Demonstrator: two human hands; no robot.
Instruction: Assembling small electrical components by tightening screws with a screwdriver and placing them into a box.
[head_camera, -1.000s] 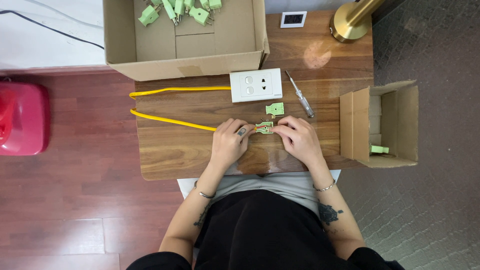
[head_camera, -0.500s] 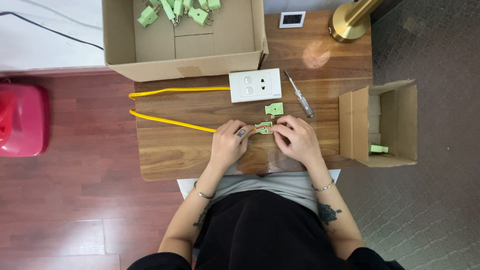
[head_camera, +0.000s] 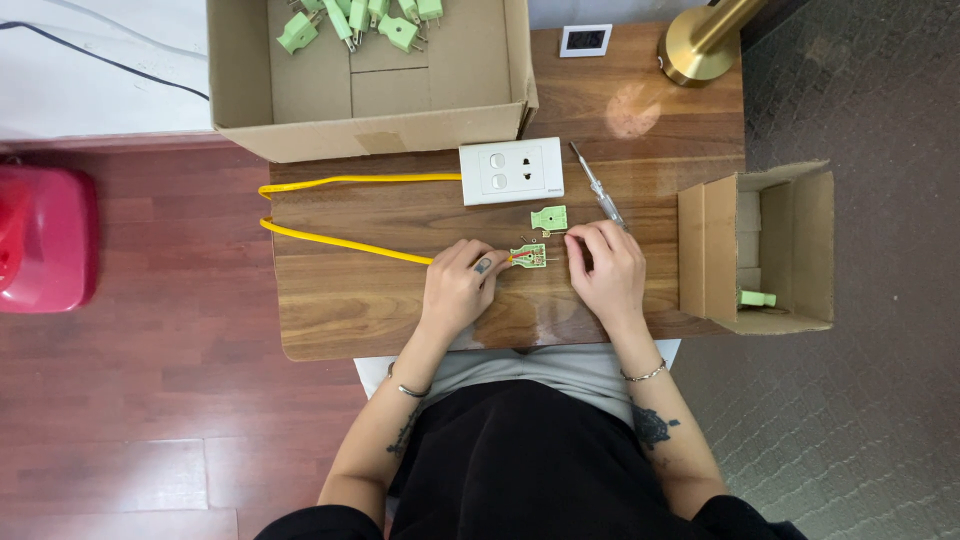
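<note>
While the left hand (head_camera: 458, 288) pinches the yellow cable (head_camera: 340, 238) at an opened green plug (head_camera: 528, 256), the right hand (head_camera: 603, 268) rests curled beside it, apparently empty; steady, small finger work seems wisest.

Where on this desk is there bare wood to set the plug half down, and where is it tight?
Bare wood lies left of the left hand, below the yellow cable, and between the small display and the screwdriver. It is crowded around the open green plug, its cover, the right hand and the white socket.
</note>
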